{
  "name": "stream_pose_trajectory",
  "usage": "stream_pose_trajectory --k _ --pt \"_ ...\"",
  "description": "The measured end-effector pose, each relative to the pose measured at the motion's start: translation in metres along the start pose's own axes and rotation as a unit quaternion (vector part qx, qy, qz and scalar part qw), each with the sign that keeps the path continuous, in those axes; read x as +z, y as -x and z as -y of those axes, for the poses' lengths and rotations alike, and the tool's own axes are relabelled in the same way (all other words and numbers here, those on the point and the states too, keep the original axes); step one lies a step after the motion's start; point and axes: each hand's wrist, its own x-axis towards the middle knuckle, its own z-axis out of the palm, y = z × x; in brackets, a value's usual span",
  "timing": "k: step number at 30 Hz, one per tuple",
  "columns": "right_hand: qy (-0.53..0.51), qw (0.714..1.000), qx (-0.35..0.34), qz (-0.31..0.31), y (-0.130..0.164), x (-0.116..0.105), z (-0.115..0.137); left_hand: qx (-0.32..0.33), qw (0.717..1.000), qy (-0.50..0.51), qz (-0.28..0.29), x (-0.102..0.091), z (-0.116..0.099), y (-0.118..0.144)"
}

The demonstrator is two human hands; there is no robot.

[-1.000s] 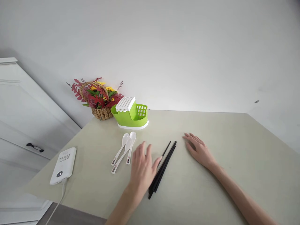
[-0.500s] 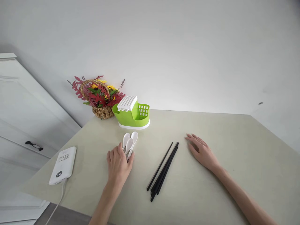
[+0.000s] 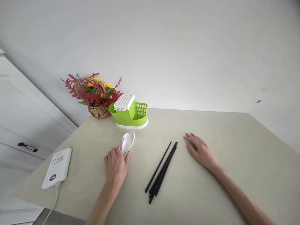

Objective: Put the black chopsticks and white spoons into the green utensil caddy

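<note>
My left hand is closed around the handles of the white spoons, whose bowls stick out bunched together beyond my fingers. My right hand lies flat and open on the beige table, palm down, holding nothing. Between my hands lies a bundle of black chopsticks, slanting from near-left to far-right, a short gap from my right fingertips. Behind the spoons stands a green cutlery holder with a white slotted lid and a white base.
A wicker basket of red and yellow artificial flowers stands against the wall left of the holder. A white power bank with a cable lies near the table's left edge. A white cabinet with a black handle is at the left.
My left hand moved from beside the chopsticks leftward onto the spoons and closed on their handles, drawing them together. My right hand stayed flat in place.
</note>
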Motion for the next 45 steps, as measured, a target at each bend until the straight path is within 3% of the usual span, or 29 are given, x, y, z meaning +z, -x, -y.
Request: stream_pose_trajectory --k 9,17,20,25,30,35,45 --pt "-0.003 1.000 0.004 -0.001 0.000 -0.001 0.003 0.037 0.999 -0.012 -0.011 0.002 -0.006 0.006" --pt "-0.034 0.999 0.006 -0.013 -0.003 0.003 0.003 0.064 0.995 0.059 -0.045 0.004 -0.012 0.010" --pt "-0.103 0.994 0.033 -0.026 -0.005 0.002 0.006 0.084 0.988 0.111 -0.064 -0.009 -0.042 0.017" --pt "-0.225 0.960 0.138 -0.089 -0.009 -0.004 0.001 0.180 0.966 0.182 -0.039 -0.040 -0.127 0.044" --pt "-0.275 0.933 0.195 -0.126 -0.011 -0.012 -0.010 0.254 0.954 0.159 0.012 -0.042 -0.188 0.073" --pt "-0.305 0.926 0.188 -0.120 -0.014 -0.013 -0.009 0.263 0.956 0.132 0.013 -0.029 -0.208 0.084" --pt "-0.312 0.931 0.158 -0.100 -0.014 -0.011 -0.008 0.273 0.956 0.108 0.003 -0.015 -0.212 0.089"
